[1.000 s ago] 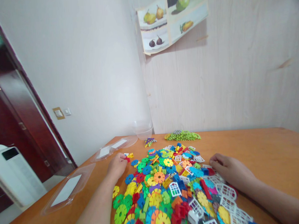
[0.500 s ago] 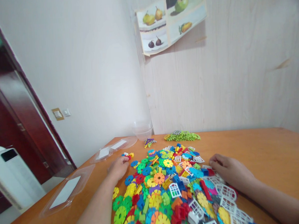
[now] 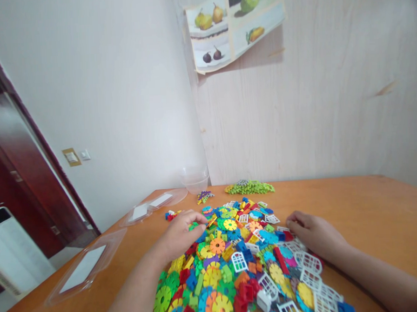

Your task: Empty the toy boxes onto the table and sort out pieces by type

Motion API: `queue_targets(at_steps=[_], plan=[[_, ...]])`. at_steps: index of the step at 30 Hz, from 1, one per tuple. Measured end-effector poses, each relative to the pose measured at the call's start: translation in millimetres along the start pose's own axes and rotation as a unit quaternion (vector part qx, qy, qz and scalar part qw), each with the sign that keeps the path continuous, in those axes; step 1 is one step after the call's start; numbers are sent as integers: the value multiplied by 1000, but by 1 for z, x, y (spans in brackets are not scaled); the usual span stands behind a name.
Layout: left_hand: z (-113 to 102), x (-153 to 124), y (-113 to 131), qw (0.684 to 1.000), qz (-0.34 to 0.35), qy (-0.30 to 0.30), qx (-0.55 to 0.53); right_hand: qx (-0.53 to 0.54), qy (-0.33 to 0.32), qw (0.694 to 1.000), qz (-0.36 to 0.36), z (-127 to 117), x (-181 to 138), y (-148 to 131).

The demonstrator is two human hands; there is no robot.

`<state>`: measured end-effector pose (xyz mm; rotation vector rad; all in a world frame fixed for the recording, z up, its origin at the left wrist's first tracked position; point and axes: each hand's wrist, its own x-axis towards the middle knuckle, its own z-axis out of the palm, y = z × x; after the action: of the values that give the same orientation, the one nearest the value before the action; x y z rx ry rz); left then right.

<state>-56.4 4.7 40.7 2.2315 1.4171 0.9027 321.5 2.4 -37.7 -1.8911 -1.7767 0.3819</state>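
Over the left side of a large pile of colourful plastic building pieces [image 3: 231, 255] hovers my left hand [image 3: 184, 229]. Its thumb and fingers are apart, with nothing visible between them. Just beyond its wrist sits a small group of red, blue and yellow pieces [image 3: 171, 215], partly hidden by the hand. At the pile's right edge rests my right hand [image 3: 313, 234], fingers curled in; whatever they may hold is hidden. White window-shaped pieces [image 3: 308, 262] lie beside it. Notched discs, such as an orange disc [image 3: 218, 246], and small bricks fill the pile.
At the back of the wooden table [image 3: 379, 212] stand a clear plastic bowl [image 3: 195, 179], a small purple-and-yellow heap [image 3: 205, 196] and a green heap [image 3: 251, 187]. Clear lids with white labels [image 3: 83, 268] lie along the left edge. A wall closes off the far side.
My left hand has moved right, from the small group of pieces to above the pile, and its fingers have spread. My right hand stays in place. The view has shifted slightly.
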Motion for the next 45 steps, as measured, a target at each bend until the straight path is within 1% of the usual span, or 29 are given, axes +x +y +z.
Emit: queue_targets(at_steps=[2, 5, 9, 12, 18, 22, 28, 32, 35, 38, 40, 42, 45], plan=[[4, -8, 23, 998, 43, -42, 9, -1, 0, 1000, 2, 0, -1, 0], [10, -15, 42, 991, 98, -81, 29, -2, 0, 1000, 4, 0, 0, 1], [19, -16, 47, 980, 132, -130, 75, -3, 3, 1000, 3, 2, 1, 2], [23, -16, 48, 973, 153, -147, 94, -6, 3, 1000, 6, 2, 2, 1], [31, -18, 61, 962, 182, -157, 127, -3, 5, 1000, 6, 0, 0, 0], [37, -17, 63, 961, 196, -150, 125, -7, 6, 1000, 5, -1, 0, -1], [41, -14, 59, 974, 162, -121, 106, -1, 6, 1000, 11, -2, -1, -3], [41, -14, 57, 986, 125, -91, 59, 2, 1, 1000, 8, -1, 0, -1], [37, -11, 47, 995, 90, -37, 19, 3, -7, 1000, 4, 1, 0, 2], [26, -2, 23, 998, 43, 32, -15, 4, -9, 1000, -3, 2, 2, 4], [15, 5, -1, 996, -2, 81, -30, 4, -7, 1000, -4, 2, 2, 5], [1, 12, -30, 987, -60, 148, -31, 2, -9, 1000, -6, 2, 3, 6], [-18, 16, -76, 957, -176, 228, -29, -3, -13, 1000, -9, 3, 3, 7]])
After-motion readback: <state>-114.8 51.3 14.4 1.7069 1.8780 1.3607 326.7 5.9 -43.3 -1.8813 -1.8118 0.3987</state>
